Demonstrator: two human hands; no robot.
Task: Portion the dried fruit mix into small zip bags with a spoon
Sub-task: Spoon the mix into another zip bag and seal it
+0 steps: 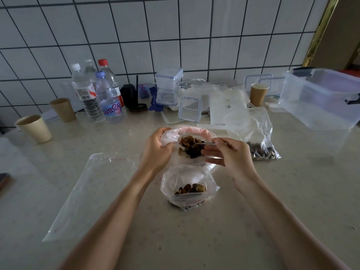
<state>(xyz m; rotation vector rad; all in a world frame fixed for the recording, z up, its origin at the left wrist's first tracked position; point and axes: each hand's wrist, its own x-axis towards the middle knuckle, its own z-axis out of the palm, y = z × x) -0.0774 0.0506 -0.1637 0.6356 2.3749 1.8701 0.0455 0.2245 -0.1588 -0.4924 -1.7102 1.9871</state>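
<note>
Steel spoon [196, 144], heaped with dried fruit mix [190, 142], is pinched in my right hand [229, 154] over the bag mouth. My left hand [157, 149] is gripping the zip bag [187, 133] rim open above the bench [272, 191]. I'm judging: tip slowly, keep low, avoid spills.

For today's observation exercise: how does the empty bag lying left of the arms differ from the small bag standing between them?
The empty bag lies flat on the counter; the small bag stands bunched with its mouth open upward. The empty bag holds nothing, while the small bag has nuts and dried fruit at the bottom. The empty bag looks larger. Both are clear plastic, and neither hand touches them.
</note>
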